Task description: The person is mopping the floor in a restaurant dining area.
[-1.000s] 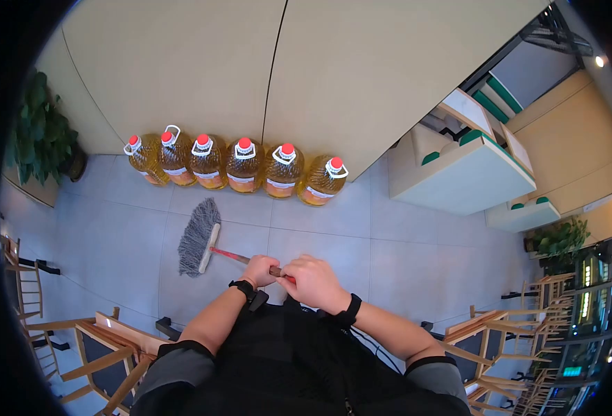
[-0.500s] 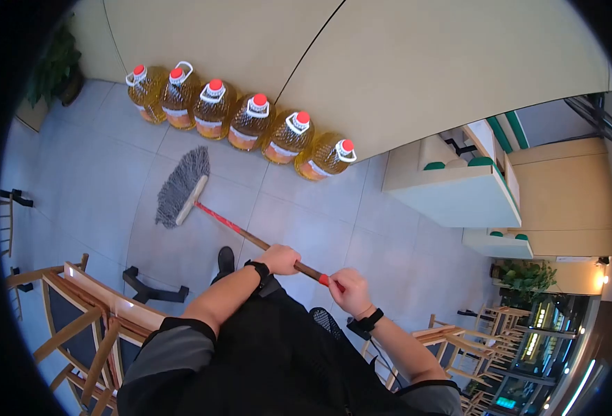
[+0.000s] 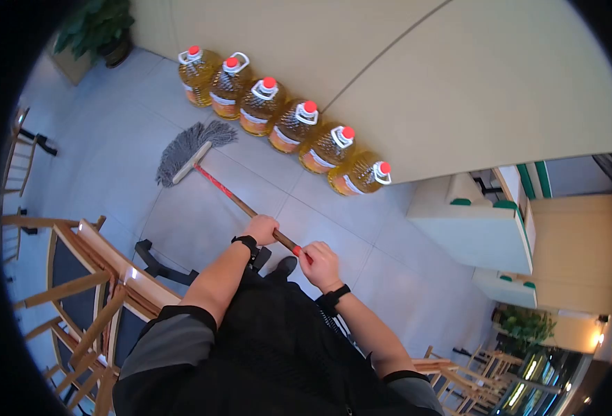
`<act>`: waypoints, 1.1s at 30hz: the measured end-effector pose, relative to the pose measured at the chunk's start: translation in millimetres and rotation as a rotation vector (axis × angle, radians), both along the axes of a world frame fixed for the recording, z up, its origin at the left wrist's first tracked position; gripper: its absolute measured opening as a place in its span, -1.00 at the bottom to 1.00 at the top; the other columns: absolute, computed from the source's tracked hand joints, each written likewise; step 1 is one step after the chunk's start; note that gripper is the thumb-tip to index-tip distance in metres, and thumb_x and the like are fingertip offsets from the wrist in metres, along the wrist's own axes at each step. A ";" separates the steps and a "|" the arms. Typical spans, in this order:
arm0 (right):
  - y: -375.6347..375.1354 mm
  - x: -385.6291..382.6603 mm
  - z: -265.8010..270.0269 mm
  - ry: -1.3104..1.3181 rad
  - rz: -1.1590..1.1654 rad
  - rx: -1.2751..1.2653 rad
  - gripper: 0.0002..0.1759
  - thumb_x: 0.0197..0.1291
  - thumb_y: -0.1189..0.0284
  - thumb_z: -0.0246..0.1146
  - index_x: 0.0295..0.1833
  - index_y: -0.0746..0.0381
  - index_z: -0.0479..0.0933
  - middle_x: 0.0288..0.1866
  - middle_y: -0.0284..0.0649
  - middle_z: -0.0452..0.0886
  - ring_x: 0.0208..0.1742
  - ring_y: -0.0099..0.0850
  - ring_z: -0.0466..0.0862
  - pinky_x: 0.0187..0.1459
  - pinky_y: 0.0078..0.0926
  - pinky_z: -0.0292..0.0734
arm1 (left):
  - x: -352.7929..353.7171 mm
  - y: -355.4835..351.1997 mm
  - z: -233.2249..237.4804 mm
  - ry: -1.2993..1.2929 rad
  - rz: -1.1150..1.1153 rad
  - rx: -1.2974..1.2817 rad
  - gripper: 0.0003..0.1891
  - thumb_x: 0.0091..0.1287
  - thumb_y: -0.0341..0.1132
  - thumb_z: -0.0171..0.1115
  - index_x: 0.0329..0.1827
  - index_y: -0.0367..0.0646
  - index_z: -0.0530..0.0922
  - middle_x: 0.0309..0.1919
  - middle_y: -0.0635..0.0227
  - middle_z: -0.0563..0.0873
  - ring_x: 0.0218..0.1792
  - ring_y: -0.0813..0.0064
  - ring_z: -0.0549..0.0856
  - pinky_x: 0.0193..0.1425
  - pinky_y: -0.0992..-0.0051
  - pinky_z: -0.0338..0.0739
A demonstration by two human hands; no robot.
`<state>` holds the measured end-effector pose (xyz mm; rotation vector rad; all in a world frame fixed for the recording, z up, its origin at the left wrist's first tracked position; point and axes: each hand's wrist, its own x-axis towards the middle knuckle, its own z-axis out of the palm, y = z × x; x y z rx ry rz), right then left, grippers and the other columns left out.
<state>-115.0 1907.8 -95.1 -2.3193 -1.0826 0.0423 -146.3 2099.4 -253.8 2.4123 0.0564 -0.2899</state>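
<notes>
A mop with a grey string head (image 3: 187, 151) rests on the tiled floor (image 3: 320, 225), its red and brown handle slanting down to the right towards my body. My left hand (image 3: 261, 229) is wrapped round the middle of the handle. Near the handle's top end, at a red band, my right hand (image 3: 320, 265) is closed on it. Several large bottles of yellow oil (image 3: 259, 111) with red caps stand in a row along the beige wall (image 3: 514, 83), just beyond the mop head.
Wooden chairs on a table (image 3: 122, 270) are at the lower left, with a black table foot (image 3: 159, 265) beside them. A potted plant (image 3: 101, 31) stands at the upper left. Pale benches (image 3: 472, 236) are at the right, more chairs (image 3: 469, 378) at the lower right.
The mop head's strands now fan towards the bottles. Both hands and the handle appear further left and higher, while the view has turned and the bottles have shifted right.
</notes>
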 end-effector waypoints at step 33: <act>-186.0 76.7 74.4 0.365 0.281 -0.704 -0.69 0.24 0.11 0.20 -0.01 0.04 0.52 -0.38 -0.06 0.66 -0.29 -0.01 0.65 -0.28 -0.07 0.52 | 41.8 -170.9 34.8 0.232 -0.181 -0.303 -0.54 0.04 0.11 0.42 -0.37 -0.15 0.60 -0.49 0.18 0.67 -0.40 0.20 0.65 -0.31 0.27 0.49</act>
